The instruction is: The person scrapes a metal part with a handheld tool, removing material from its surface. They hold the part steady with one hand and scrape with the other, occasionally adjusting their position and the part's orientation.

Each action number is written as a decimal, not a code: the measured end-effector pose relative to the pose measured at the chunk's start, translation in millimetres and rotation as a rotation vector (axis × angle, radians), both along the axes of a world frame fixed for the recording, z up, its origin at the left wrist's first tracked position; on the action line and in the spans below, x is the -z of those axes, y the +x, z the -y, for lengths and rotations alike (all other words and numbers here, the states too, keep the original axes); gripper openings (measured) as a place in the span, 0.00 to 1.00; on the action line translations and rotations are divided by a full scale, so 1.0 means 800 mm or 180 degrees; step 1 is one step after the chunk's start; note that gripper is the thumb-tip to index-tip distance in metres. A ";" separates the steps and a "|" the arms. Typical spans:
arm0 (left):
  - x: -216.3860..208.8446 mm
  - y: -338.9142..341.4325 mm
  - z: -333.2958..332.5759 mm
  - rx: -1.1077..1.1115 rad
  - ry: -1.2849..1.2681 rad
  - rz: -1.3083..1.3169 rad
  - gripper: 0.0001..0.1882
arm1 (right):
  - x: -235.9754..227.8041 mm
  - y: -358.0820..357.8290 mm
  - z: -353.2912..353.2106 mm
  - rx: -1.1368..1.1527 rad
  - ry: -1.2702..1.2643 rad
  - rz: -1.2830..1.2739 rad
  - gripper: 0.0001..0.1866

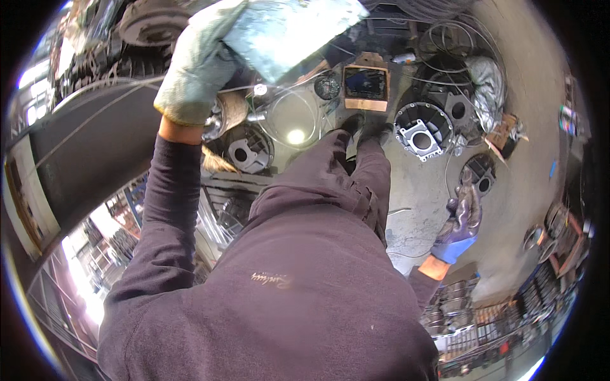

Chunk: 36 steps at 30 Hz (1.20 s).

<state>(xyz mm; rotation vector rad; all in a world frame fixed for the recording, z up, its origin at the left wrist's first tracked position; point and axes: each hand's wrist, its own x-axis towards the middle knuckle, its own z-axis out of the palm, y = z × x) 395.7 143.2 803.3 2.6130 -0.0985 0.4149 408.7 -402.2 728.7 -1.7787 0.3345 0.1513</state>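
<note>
A pale grey glove with a yellowish hem covers my left hand (pixel 200 66), which is raised at the upper left. It grips the left edge of a flat, shiny, pale blue panel (pixel 292 35) with a scuffed surface; its far edge runs out of the picture, and I cannot make out its exact kind. Low at my right side hangs my right hand (pixel 462 221), in a dark-coated glove with a blue cuff. Its fingers are slightly curled and apart, with nothing visible in them. Beyond its fingertips, a round metal housing (pixel 478 174) lies on the floor.
Round castings lie about, including a silver-faced housing (pixel 422 132) by my feet and another (pixel 248 154) at left. A wooden-framed box (pixel 366 86) stands ahead. Loose wire coils (pixel 448 47) and a silvery sack (pixel 486 89) are at far right. A large dark beam (pixel 101 140) spans the left.
</note>
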 end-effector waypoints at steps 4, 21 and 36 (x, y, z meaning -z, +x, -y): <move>-0.020 -0.064 -0.031 -0.0513 0.1090 0.0075 0.37 | -0.003 0.059 -0.041 -0.0439 0.0050 0.0026 0.24; 0.068 -0.020 0.109 -0.0080 -0.0759 0.0138 0.22 | -0.070 0.067 -0.176 -0.1543 0.0678 0.0753 0.19; 0.032 0.041 0.171 0.0703 0.0047 -0.0520 0.27 | -0.085 0.053 -0.147 -0.1146 -0.0398 0.1710 0.17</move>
